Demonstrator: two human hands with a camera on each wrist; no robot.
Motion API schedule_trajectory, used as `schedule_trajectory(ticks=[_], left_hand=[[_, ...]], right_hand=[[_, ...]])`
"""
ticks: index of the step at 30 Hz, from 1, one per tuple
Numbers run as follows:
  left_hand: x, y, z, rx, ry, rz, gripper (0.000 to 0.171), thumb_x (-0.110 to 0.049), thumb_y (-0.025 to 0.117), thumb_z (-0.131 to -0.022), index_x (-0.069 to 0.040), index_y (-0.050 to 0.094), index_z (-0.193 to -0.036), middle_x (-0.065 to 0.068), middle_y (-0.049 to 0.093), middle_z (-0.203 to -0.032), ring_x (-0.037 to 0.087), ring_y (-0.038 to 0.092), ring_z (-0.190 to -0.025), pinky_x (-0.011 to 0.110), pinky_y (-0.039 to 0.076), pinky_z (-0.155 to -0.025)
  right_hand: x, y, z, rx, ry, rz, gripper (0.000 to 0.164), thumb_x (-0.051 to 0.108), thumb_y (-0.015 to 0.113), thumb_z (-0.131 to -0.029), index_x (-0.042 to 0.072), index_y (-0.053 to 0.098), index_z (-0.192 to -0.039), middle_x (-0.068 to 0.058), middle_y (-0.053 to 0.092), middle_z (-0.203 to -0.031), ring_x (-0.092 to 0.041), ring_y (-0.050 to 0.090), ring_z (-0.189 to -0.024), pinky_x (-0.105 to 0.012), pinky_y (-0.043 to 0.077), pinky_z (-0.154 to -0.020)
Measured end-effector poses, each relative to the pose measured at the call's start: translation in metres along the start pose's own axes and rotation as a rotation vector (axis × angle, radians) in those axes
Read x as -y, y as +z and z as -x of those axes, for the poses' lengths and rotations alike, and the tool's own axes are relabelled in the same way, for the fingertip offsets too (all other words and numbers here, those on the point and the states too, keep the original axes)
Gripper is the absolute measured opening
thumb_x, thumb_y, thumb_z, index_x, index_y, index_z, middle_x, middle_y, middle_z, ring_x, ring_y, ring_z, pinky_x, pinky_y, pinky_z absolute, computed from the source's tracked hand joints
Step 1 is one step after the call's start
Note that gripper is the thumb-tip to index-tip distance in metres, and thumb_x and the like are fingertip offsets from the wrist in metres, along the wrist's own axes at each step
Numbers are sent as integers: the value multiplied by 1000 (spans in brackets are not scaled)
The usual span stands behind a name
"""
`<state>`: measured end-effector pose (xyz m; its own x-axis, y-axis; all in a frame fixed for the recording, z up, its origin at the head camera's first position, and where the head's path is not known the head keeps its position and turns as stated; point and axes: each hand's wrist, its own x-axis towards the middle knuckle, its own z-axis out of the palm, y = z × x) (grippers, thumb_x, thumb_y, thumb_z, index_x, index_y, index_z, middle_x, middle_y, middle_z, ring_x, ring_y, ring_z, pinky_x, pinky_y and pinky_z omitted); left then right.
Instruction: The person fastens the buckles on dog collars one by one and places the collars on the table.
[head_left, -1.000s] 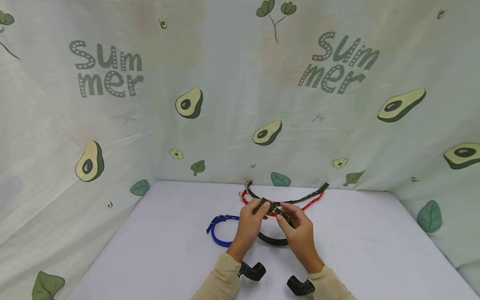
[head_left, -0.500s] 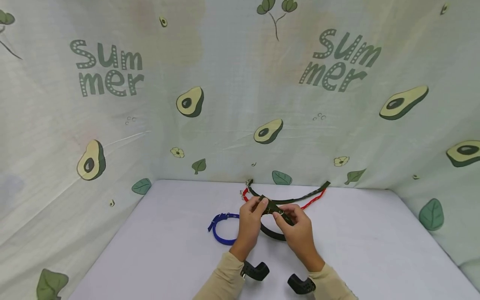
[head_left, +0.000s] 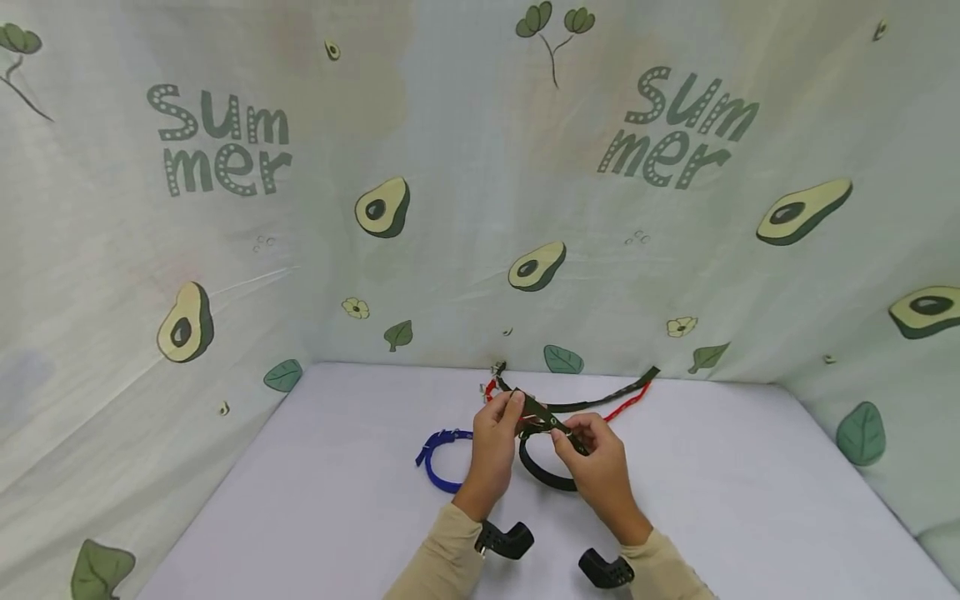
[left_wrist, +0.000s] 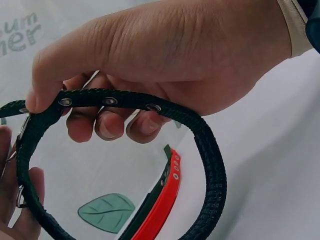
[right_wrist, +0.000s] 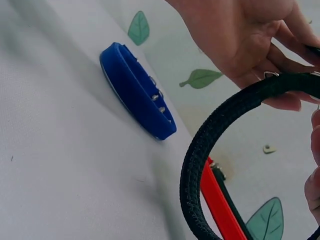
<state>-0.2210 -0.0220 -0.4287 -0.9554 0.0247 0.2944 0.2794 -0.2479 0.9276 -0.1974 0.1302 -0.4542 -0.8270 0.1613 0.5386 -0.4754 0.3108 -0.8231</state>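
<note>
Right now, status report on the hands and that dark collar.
Left hand and right hand gripping dark collar. Collar bent into a loop. Blue collar nearby, nothing visibly blocking.

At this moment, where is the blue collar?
In the head view, the blue collar lies on the table, just left of the left hand, which hides part of its loop.

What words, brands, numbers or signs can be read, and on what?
"sum mer": on the backdrop, left in the head view.
"sum mer": the backdrop again, right.
"um er": backdrop, cut off, left wrist view.
The dark collar, blue collar and red collar show no readable lettering.
</note>
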Motion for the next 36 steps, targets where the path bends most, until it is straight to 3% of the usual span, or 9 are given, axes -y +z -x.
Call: schedule_trajectory(ticks=[4, 7, 10, 13, 17, 21, 28, 36], left_hand=[[3, -3, -1, 121, 0, -47, 33, -27, 57, -104, 1, 65, -122, 13, 67, -118, 23, 65, -111, 45, 47, -102], [6, -3, 3, 254, 3, -203, 33, -25, 61, -102, -7, 63, -129, 8, 65, -125, 18, 62, -114, 37, 50, -98], [9, 0, 6, 323, 5, -364, 36, -30, 62, -101, -12, 62, -133, 1, 64, -123, 12, 63, -108, 29, 53, -90], [13, 5, 7, 305, -1, -451, 36, -36, 60, -102, -13, 64, -130, -2, 63, -116, 7, 64, -98, 25, 53, -83], [15, 6, 9, 271, -15, -462, 30, -34, 60, -102, -16, 67, -125, -5, 62, -111, 6, 64, -89, 25, 54, -80], [13, 4, 10, 258, -34, -444, 28, -34, 63, -100, -20, 67, -124, -5, 60, -113, 7, 64, -91, 24, 54, -81], [13, 4, 11, 204, -16, -459, 26, -35, 66, -98, -21, 71, -120, -5, 61, -104, 8, 63, -85, 25, 53, -73], [16, 10, 12, 170, 65, -367, 23, -26, 65, -100, -10, 68, -116, -1, 64, -104, 9, 65, -86, 27, 53, -75]], right_hand=[[0, -2, 0, -6, 14, -48, 16, 0, 75, -87, 4, 63, -97, -4, 67, -82, -14, 62, -69, -21, 51, -60], [1, -2, 3, -9, 58, -91, 11, -2, 70, -91, 1, 63, -100, -8, 68, -84, -14, 63, -69, -23, 52, -59], [4, -4, 3, -45, 108, -99, 10, -3, 66, -93, -1, 65, -103, -10, 68, -85, -15, 64, -68, -23, 52, -56], [17, -6, 2, -90, 122, -91, 8, -5, 62, -95, -5, 65, -102, -16, 68, -83, -13, 63, -64, -21, 50, -53], [37, -7, 0, -118, 128, -95, 7, -7, 59, -95, -11, 64, -99, -24, 67, -82, -11, 59, -57, -22, 50, -52], [42, -5, -1, -139, 137, -114, 6, -9, 59, -94, -11, 64, -97, -24, 68, -82, -11, 58, -56, -22, 51, -53], [23, -3, -4, -124, 132, -210, 19, -12, 59, -94, -11, 60, -113, -21, 68, -99, -10, 63, -71, -26, 56, -60], [7, -8, -10, -75, 97, -330, 39, -19, 53, -92, -5, 56, -128, -28, 67, -103, -17, 71, -77, -33, 59, -63]])
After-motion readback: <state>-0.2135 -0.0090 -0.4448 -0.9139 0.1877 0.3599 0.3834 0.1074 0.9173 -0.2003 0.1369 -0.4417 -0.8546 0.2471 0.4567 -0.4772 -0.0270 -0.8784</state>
